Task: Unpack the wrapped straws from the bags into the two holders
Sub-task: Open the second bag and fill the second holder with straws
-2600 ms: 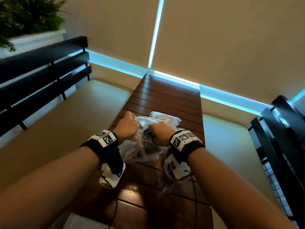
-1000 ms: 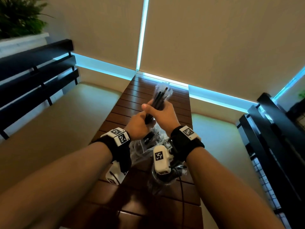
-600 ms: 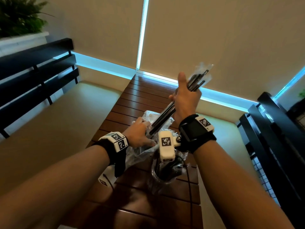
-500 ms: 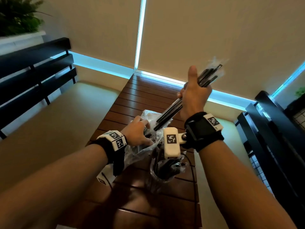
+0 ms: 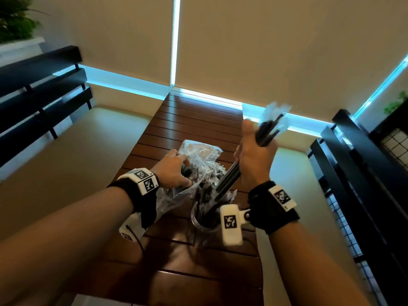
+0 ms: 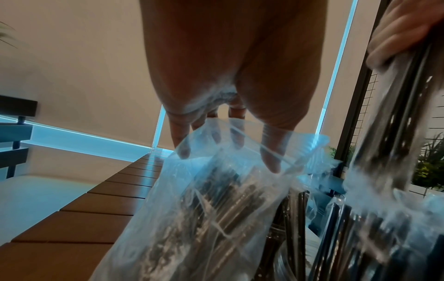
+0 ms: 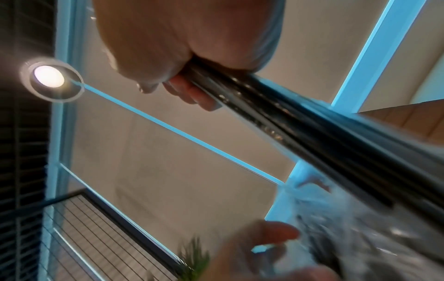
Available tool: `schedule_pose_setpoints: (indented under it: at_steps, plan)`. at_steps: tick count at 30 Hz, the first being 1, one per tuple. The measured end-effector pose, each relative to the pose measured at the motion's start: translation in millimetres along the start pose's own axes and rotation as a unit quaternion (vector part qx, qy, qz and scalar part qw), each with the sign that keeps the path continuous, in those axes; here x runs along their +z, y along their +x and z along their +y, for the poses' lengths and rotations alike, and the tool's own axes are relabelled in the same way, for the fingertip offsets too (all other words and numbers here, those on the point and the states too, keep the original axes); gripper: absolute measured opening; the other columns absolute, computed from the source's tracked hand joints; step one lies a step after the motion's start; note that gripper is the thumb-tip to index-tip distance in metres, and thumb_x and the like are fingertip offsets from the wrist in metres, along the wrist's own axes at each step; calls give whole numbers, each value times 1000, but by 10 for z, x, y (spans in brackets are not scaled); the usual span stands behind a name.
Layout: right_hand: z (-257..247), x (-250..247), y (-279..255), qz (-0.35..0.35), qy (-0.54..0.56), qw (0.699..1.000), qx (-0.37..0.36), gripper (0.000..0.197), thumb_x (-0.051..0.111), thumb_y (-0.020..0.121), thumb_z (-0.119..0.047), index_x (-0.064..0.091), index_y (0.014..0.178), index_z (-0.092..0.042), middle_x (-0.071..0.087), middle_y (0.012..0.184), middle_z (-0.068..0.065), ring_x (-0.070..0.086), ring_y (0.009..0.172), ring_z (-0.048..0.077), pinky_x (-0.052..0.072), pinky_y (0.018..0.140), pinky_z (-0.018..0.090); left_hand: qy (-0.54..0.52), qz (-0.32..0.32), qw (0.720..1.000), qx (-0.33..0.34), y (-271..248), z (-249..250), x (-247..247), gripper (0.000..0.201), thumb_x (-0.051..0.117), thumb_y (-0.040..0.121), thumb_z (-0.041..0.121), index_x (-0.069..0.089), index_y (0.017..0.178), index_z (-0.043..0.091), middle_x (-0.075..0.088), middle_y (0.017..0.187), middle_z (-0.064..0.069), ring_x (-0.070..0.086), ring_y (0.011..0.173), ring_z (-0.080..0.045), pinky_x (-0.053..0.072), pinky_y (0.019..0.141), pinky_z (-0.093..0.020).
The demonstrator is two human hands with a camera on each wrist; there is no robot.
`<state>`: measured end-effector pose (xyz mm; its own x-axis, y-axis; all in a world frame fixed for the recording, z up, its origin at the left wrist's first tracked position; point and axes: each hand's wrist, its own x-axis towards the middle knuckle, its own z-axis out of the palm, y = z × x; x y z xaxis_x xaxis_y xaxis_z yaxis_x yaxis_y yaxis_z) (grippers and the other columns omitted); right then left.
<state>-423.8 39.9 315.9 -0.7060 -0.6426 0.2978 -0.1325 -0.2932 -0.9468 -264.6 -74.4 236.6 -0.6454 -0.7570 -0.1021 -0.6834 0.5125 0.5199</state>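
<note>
Black straws (image 5: 228,181) in clear wrap, gripped mid-bundle; clear bag (image 5: 194,171) alongside, over the reddish-brown slatted table (image 5: 194,120).

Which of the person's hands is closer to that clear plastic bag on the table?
Left. The left hand holds the plastic bag at its open mouth, while the right hand is raised beside it, gripping a bundle of straws.
</note>
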Motion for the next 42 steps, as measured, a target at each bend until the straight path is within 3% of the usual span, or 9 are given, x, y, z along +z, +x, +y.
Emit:
schedule_pose_setpoints:
  at_steps: [4, 8, 13, 18, 22, 25, 28, 35, 42]
  plan:
    - [466, -14, -184, -65, -89, 994, 2, 56, 63, 83, -64, 50, 61, -15, 50, 54, 5, 50, 50, 23, 47, 50, 49, 3, 4, 1000, -2, -38, 4, 37, 58, 82, 74, 35, 55, 122, 18, 36, 134, -7, 45, 119, -22, 44, 97, -30]
    - [775, -103, -438, -125, -150, 981, 14, 49, 61, 84, -61, 58, 59, -19, 63, 56, -2, 65, 58, 13, 56, 61, 38, -1, 10, 1000, -5, -78, -11, 76, 58, 82, 73, 35, 57, 122, 17, 38, 132, -8, 43, 121, -23, 43, 97, -27]
    - [939, -284, -458, -129, -383, 910, -95, 58, 49, 82, -72, 42, 53, -24, 47, 60, -16, 55, 80, 21, 46, 85, 44, -7, 11, 1000, -9, -97, -3, 94, 57, 82, 72, 34, 56, 120, 17, 38, 132, -8, 43, 122, -22, 40, 95, -24]
    - [1056, -392, -657, -157, -445, 881, -36, 56, 47, 74, -78, 66, 85, -26, 50, 89, -16, 51, 99, 19, 37, 97, 44, -6, 10, 1000, -9, -122, 4, 112, 57, 82, 72, 34, 56, 120, 17, 37, 132, -7, 47, 116, -19, 40, 91, -20]
    - [1064, -483, -637, -155, -405, 901, -20, 86, 59, 61, -88, 47, 129, -37, 48, 123, -16, 49, 118, 13, 37, 105, 47, 2, 8, 1000, -6, -131, 24, 107, 57, 81, 72, 34, 55, 120, 17, 37, 132, -7, 45, 119, -21, 41, 92, -22]
    - [875, -445, -526, -117, -324, 933, -109, 86, 61, 72, -80, 34, 141, -37, 42, 134, -17, 48, 122, 8, 42, 105, 45, 3, 10, 1000, -2, -119, 34, 91, 56, 82, 73, 33, 56, 120, 17, 38, 131, -7, 43, 122, -22, 41, 96, -25]
    - [724, -322, -344, -130, -386, 899, -162, 67, 48, 89, -66, 39, 145, -30, 42, 146, -4, 40, 133, 13, 33, 109, 38, 6, 7, 1000, -1, -114, 32, 94, 56, 82, 73, 33, 56, 119, 18, 38, 132, -7, 43, 121, -21, 40, 95, -23]
    - [998, -328, -564, -224, -418, 850, -228, 22, 49, 98, -24, 68, 103, -14, 67, 103, 0, 59, 96, 19, 49, 88, 39, 6, 8, 1000, 3, -133, 20, 92, 52, 80, 74, 34, 56, 118, 19, 37, 132, -6, 45, 119, -21, 42, 93, -25]
    - [1118, -435, -789, -278, -480, 806, -205, 52, 34, 99, -51, 60, 130, -18, 62, 128, 0, 52, 120, 19, 40, 106, 38, -1, 1, 1000, 2, -135, -10, 85, 47, 78, 76, 29, 58, 116, 17, 38, 125, -4, 47, 113, -20, 45, 95, -27]
